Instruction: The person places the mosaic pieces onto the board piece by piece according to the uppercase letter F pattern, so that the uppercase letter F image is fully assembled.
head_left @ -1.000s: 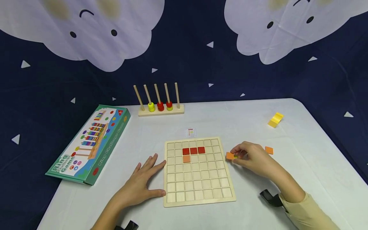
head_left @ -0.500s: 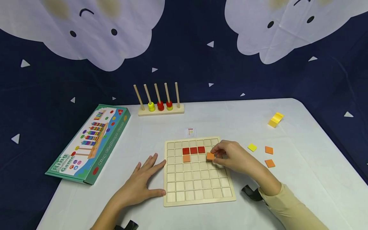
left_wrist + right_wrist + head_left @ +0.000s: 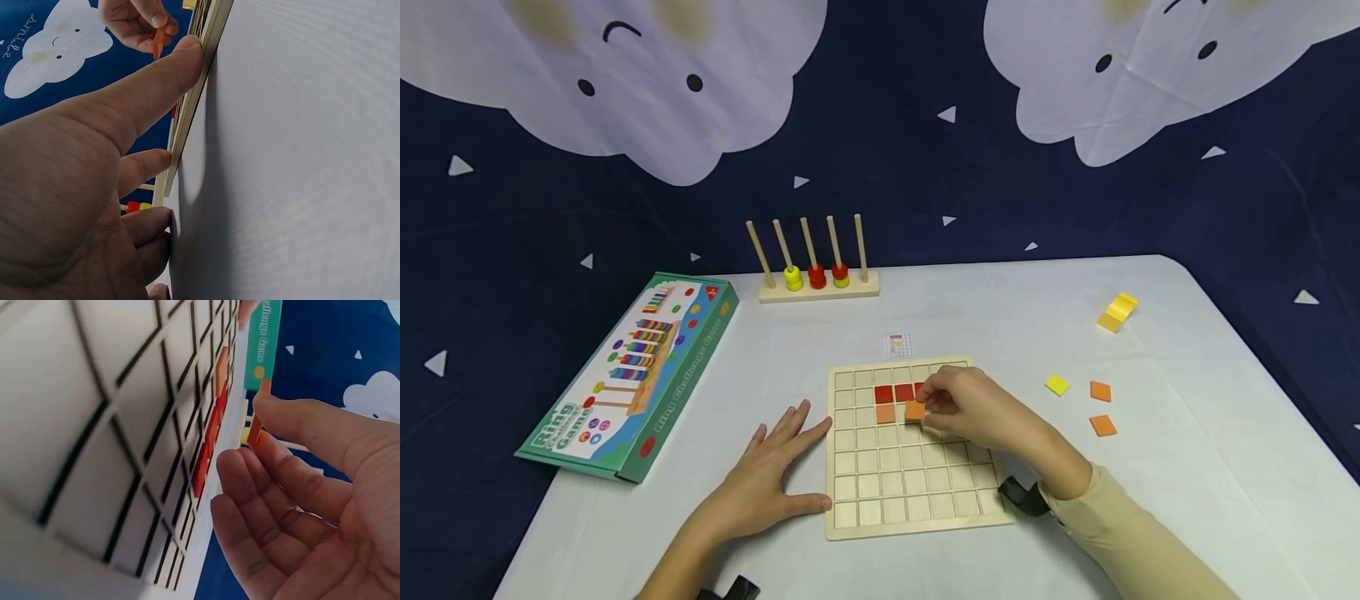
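My right hand pinches an orange square tile between thumb and finger over the wooden grid board. In the right wrist view this tile stands off the board's surface, its edge toward the camera. Set in the grid is a row of red tiles, its right end partly covered by my right fingers. One orange tile lies below the row's left end. My left hand is spread on the table, with thumb and index fingertips at the board's left edge; the left wrist view shows the thumb against that edge.
Right of the board lie a yellow tile and two orange tiles. A yellow piece is farther back. Behind the board are a small pattern card and a peg rack with rings. A green game box lies left.
My right hand has carried the orange tile leftward from beside the board to over the grid, near the red row. Loose tiles it hid at the right now show. My left hand stays put.
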The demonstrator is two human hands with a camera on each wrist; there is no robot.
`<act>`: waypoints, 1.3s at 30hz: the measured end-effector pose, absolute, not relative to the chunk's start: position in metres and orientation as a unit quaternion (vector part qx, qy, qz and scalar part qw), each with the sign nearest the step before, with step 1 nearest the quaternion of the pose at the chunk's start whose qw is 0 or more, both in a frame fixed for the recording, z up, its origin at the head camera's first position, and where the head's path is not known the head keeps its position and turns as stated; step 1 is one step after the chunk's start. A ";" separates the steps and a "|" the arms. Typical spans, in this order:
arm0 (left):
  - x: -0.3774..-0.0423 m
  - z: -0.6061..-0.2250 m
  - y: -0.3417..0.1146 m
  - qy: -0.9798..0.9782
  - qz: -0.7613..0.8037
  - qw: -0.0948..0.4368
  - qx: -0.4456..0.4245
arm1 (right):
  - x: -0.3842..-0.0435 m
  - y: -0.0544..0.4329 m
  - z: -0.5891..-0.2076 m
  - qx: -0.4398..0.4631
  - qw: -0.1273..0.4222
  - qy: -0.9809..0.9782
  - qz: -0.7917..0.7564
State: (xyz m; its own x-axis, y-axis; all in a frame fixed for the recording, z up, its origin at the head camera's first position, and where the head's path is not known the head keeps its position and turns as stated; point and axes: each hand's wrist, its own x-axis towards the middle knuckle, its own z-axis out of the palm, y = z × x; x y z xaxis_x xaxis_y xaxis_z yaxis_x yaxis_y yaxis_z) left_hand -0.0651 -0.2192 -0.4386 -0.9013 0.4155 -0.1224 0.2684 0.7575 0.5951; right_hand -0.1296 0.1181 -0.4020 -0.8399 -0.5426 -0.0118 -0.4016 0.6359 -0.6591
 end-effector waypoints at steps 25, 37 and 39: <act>-0.068 -0.443 -0.218 0.932 0.289 0.126 0.181 | -0.136 0.086 -0.408 -0.281 0.143 0.890 -0.328; -0.066 -0.441 -0.219 0.932 0.286 0.121 0.185 | -0.136 0.080 -0.414 -0.283 0.145 0.895 -0.314; -0.066 -0.441 -0.219 0.932 0.287 0.122 0.185 | -0.136 0.080 -0.414 -0.284 0.143 0.895 -0.311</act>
State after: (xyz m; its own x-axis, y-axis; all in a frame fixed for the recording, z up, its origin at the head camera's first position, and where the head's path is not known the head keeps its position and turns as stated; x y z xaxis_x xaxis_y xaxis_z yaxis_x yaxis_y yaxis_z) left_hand -0.0662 -0.2194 -0.4406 -0.9023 0.4139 -0.1206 0.2740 0.7666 0.5807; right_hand -0.1355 0.0798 -0.4136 -0.7974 -0.5983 -0.0791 -0.4201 0.6443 -0.6390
